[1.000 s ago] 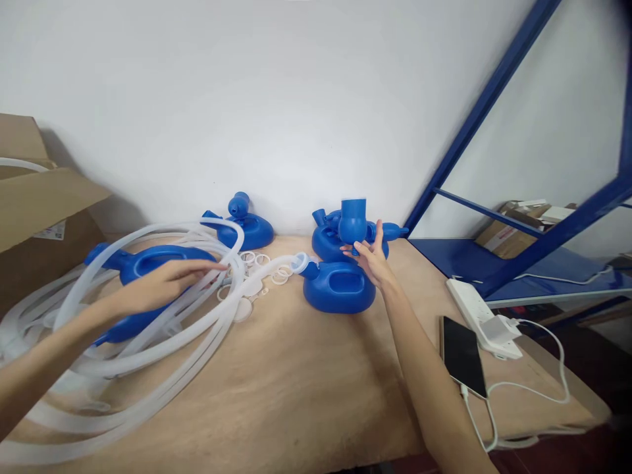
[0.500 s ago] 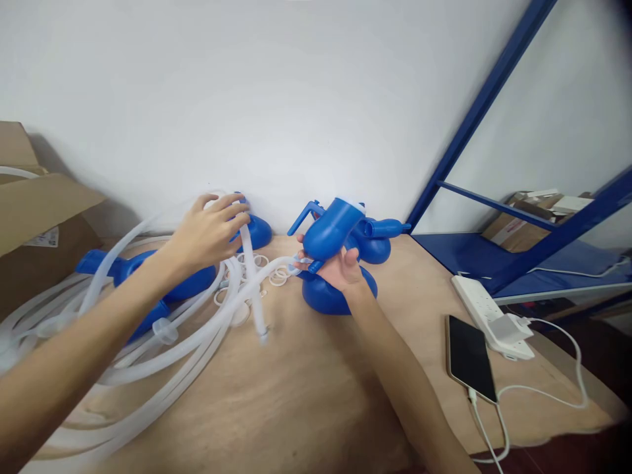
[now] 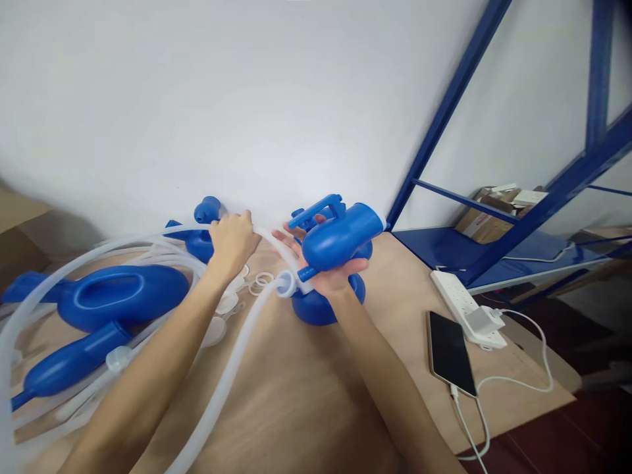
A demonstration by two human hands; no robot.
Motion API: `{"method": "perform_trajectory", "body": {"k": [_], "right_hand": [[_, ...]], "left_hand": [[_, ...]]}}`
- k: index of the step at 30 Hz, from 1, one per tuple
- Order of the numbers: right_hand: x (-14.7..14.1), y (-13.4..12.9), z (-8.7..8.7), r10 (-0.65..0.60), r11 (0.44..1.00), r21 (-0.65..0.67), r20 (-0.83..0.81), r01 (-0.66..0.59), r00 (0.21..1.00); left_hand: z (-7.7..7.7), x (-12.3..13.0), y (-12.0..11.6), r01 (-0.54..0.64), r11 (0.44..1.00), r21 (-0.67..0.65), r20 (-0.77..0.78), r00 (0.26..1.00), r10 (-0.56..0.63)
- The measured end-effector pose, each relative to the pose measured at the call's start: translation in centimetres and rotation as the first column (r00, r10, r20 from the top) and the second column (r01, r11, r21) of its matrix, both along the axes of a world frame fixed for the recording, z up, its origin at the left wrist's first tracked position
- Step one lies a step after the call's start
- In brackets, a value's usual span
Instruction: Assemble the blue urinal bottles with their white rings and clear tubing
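A blue plastic urinal bottle (image 3: 332, 242) with a wide mouth, a handle and a narrow spout lies tilted on my right hand (image 3: 336, 276). The palm supports it from below, fingers partly spread behind it. My left hand (image 3: 233, 240) is closed around a whitish flexible tube (image 3: 148, 232). To its right the tube continues to the bottle's spout, beside a translucent white cap (image 3: 285, 283); whether tube and spout are joined, I cannot tell. Another length of tube hangs down from that cap. Behind and below my right hand stand more blue bottles, partly hidden.
Blue bottles (image 3: 123, 296) and coiled tubing lie at the left. White rings and discs (image 3: 227, 303) are scattered mid-table. A phone (image 3: 451, 352), charging cable and power strip (image 3: 467, 306) sit at the right, by a blue metal shelf (image 3: 444, 249). A cardboard box (image 3: 20, 210) is at far left.
The bottle on my right hand has turned, its handle now facing up and its mouth right. My left hand has shifted down slightly, the tube now arching across toward the spout. The view has shifted.
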State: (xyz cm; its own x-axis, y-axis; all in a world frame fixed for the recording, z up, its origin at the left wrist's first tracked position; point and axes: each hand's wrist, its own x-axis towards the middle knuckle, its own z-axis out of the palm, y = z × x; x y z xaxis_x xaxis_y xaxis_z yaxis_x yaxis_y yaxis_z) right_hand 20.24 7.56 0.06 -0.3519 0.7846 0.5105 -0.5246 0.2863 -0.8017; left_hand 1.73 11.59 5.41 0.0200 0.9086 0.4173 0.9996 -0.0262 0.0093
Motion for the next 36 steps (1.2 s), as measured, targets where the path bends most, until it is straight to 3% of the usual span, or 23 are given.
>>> {"method": "perform_trajectory", "body": {"k": [4, 5, 7, 9, 11, 13, 15, 19, 24, 29, 36], "right_hand": [[-0.2, -0.9, 1.0, 0.079, 0.997, 0.019, -0.192, -0.077, 0.978], [-0.1, -1.2, 1.3, 0.076, 0.997, 0.018, -0.209, -0.074, 0.975], [0.1, -1.6, 1.9, 0.046, 0.999, 0.004, -0.227, -0.046, 0.973], [0.2, -1.8, 2.2, 0.013, 1.000, -0.012, -0.246, -0.016, 0.969], [0.1, -1.8, 2.3, -0.008, 1.000, -0.024, -0.276, 0.001, 0.961], [0.0, -1.7, 2.2, -0.010, 0.999, -0.033, -0.298, 0.000, 0.954], [0.2, -1.6, 2.1, -0.012, 0.999, -0.039, -0.299, 0.000, 0.954], [1.1, -1.9, 2.5, -0.130, 0.991, -0.018, -0.224, 0.130, 0.966], [2.4, -2.3, 4.0, -0.366, 0.923, 0.101, -0.067, 0.371, 0.928], [2.8, -1.7, 3.9, -0.512, 0.852, 0.053, -0.127, 0.521, 0.850], [2.5, -1.8, 3.5, -0.532, 0.843, -0.006, -0.167, 0.539, 0.830]], "left_hand": [[-1.1, 1.5, -0.4, -0.009, 0.995, -0.098, 0.030, 0.999, 0.012], [-1.4, 1.6, -0.6, 0.032, 0.995, -0.099, 0.041, 0.999, -0.028], [-1.8, 1.4, -1.2, 0.226, 0.973, -0.054, 0.076, 0.972, -0.222], [-2.0, 1.3, -2.3, 0.502, 0.865, 0.013, 0.129, 0.857, -0.500], [-1.9, 1.3, -3.7, 0.709, 0.702, 0.074, 0.182, 0.682, -0.708], [-1.6, 1.4, -5.1, 0.802, 0.580, 0.141, 0.213, 0.548, -0.809], [-1.3, 1.4, -6.0, 0.823, 0.529, 0.207, 0.217, 0.488, -0.845], [-1.0, 0.7, -6.3, 0.798, 0.549, 0.247, 0.127, 0.536, -0.835], [-0.5, -0.4, -6.7, 0.783, 0.581, 0.221, 0.131, 0.567, -0.813], [0.2, -1.2, -7.2, 0.767, 0.601, 0.223, 0.201, 0.567, -0.798], [0.3, -1.2, -7.3, 0.755, 0.584, 0.297, 0.178, 0.557, -0.811]]}}
